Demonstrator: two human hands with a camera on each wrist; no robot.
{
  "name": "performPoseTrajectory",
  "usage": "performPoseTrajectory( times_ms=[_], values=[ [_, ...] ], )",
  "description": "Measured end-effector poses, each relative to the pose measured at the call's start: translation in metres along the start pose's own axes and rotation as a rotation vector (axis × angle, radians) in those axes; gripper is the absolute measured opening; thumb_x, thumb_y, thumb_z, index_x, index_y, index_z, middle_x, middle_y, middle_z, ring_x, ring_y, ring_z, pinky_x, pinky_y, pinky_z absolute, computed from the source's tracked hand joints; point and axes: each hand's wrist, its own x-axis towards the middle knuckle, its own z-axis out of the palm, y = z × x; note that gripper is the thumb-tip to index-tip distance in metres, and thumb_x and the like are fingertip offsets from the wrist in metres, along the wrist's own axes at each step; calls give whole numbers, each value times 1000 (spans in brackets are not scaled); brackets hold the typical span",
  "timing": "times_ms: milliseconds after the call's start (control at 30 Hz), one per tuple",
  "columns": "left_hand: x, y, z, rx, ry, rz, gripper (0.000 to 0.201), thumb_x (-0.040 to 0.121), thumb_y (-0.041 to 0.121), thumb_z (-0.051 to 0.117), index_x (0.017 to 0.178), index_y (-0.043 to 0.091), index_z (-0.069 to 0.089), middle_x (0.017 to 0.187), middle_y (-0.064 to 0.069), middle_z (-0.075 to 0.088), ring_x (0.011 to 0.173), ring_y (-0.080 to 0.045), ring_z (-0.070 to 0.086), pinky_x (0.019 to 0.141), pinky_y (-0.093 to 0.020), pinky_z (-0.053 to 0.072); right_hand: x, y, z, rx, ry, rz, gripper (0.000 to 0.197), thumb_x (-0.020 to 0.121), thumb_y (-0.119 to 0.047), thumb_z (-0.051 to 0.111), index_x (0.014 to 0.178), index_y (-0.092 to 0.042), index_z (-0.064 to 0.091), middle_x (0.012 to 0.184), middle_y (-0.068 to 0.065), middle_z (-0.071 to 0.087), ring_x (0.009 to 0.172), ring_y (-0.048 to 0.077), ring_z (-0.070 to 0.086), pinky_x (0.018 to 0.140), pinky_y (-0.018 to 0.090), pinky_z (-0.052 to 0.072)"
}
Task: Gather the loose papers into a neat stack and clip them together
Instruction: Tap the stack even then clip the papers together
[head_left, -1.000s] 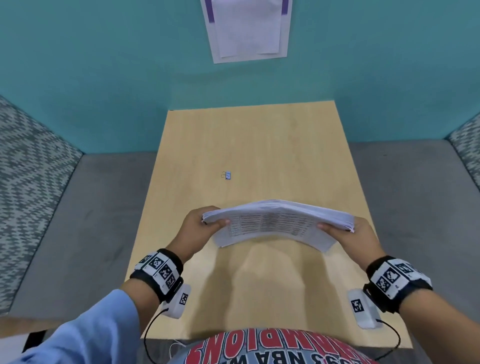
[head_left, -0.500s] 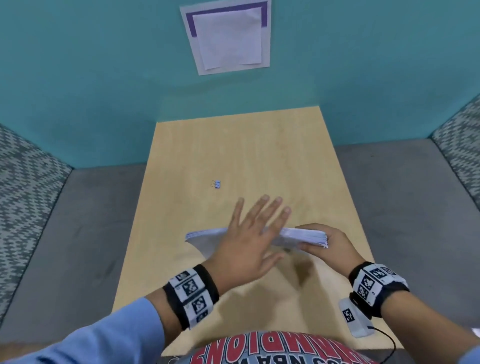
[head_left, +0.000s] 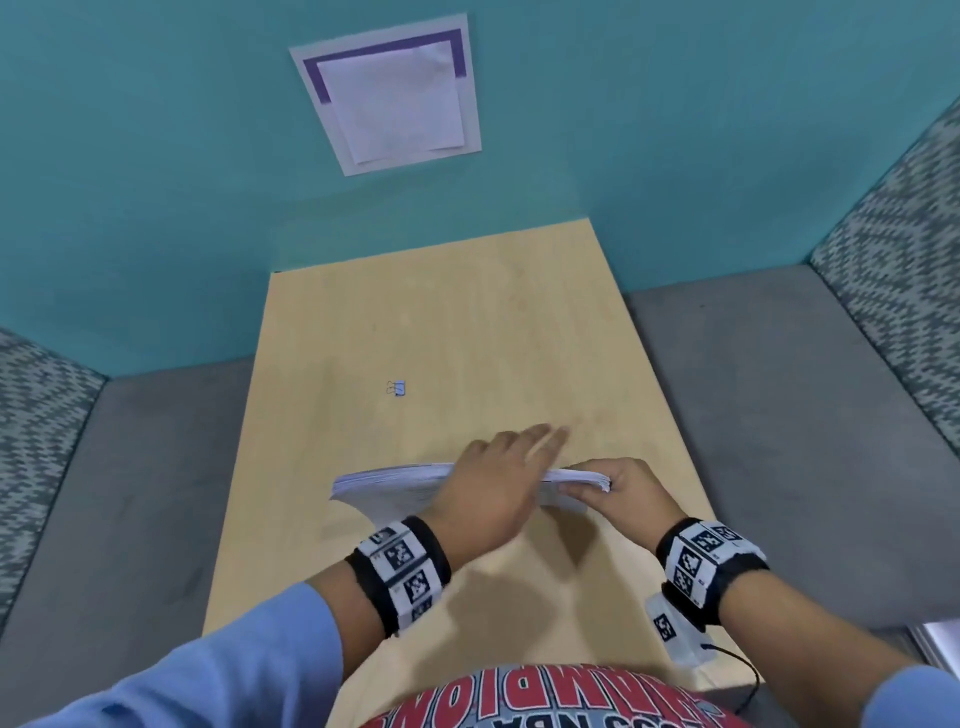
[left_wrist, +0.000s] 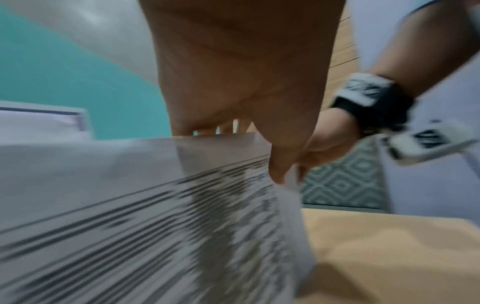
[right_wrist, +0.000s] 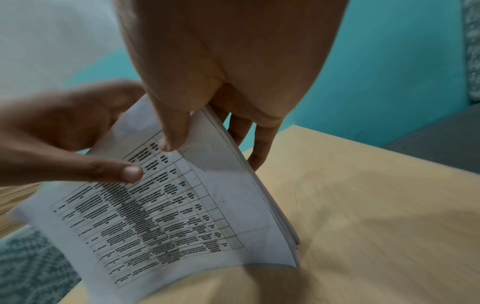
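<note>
The thick stack of white printed papers (head_left: 389, 480) is held up on its edge above the light wooden surface (head_left: 467, 322), close to the person's body. The pages have a table with dark lines of print on the side that faces the person. The stack bends a little and its bottom corner hangs just over the surface.

The right hand (head_left: 618, 493) pinches the right end of the stack, with the thumb on the printed side and the fingers (right_wrist: 259, 148) curled behind it. The left hand (head_left: 493, 483) lies flat over the top edge of the stack near its middle. Its fingers are straight and close together, and they reach past the stack to the far side. Its thumb (right_wrist: 122, 172) lies along the printed side. The two hands are very near each other, and both touch the stack.

A small blue binder clip with silver wire handles (head_left: 397, 387) lies on the surface beyond the stack, a little to the left of it and well apart from it. No hand touches it.

Both wrists wear black bands with black-and-white square marks (head_left: 400, 566). The arms have light blue sleeves (head_left: 218, 670). Past the far end of the surface is a teal wall (head_left: 156, 182), with a white sheet with a purple border (head_left: 389, 98) stuck on it. Grey floor (head_left: 769, 441) lies on both sides of the surface.
</note>
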Motion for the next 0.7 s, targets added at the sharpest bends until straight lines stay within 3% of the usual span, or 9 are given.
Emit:
performPoseTrajectory(
  times_ms=[67,100,167,200,267,400,533,633,700],
  values=[
    [-5,-33,-6,-1,-146,-164,71,98,36,62,162,27,32,136,-3,65,111,-29,69,77,-39,54,-3,-4,-1,-19,16,-6,12,93,-22,76,91,-28,86,83,-12,82,75,-1,69,71,15,49],
    [-10,-51,-9,7,-199,-212,55,99,39,60,152,28,47,123,-2,71,102,-29,71,74,-37,55,-5,-7,-1,-32,15,-11,12,93,-25,76,93,-32,86,84,-15,82,76,0,71,70,14,50],
    [-23,-82,-11,-2,-270,-278,26,99,41,57,116,27,69,103,-1,76,91,-28,72,72,-36,57,-6,-11,1,-57,11,-9,15,94,-29,75,90,-38,86,78,-17,80,67,3,66,62,13,46],
    [-29,-93,-11,-14,-301,-302,24,98,41,56,103,24,72,96,-2,76,88,-28,71,68,-34,54,-6,-14,2,-69,5,-17,18,94,-28,75,85,-42,84,71,-18,78,61,1,60,58,13,43],
    [-41,-112,-8,-14,-363,-337,30,99,44,56,94,21,73,87,-1,72,82,-26,68,64,-32,45,-5,-16,4,-113,-12,-43,29,94,-28,74,74,-48,80,61,-18,68,56,1,49,56,19,36],
    [-62,-134,-8,34,-409,-374,41,103,55,53,98,20,74,83,4,61,77,-21,56,65,-32,39,-6,-21,-4,-273,-62,-48,46,94,-25,66,51,-43,66,55,-11,43,58,8,31,57,28,26],
    [-76,-135,-18,104,-417,-359,45,106,56,48,95,19,71,79,3,56,76,-24,53,66,-31,38,-5,-28,-13,-492,-54,-54,45,96,-28,62,61,-56,69,53,-11,56,54,9,39,54,28,34],
    [-76,-119,-36,209,-406,-274,45,109,52,46,82,17,58,67,2,48,72,-28,54,64,-33,39,1,-35,-21,-782,-62,-7,24,95,-28,57,79,-40,71,68,-7,70,64,16,60,61,32,49],
    [-74,-105,-50,244,-393,-238,42,110,47,48,82,16,54,77,-4,64,71,-29,54,64,-33,39,2,-51,-20,-1030,-104,-4,18,91,-27,52,79,-29,65,81,-4,76,78,24,67,69,35,50]
  ],
)
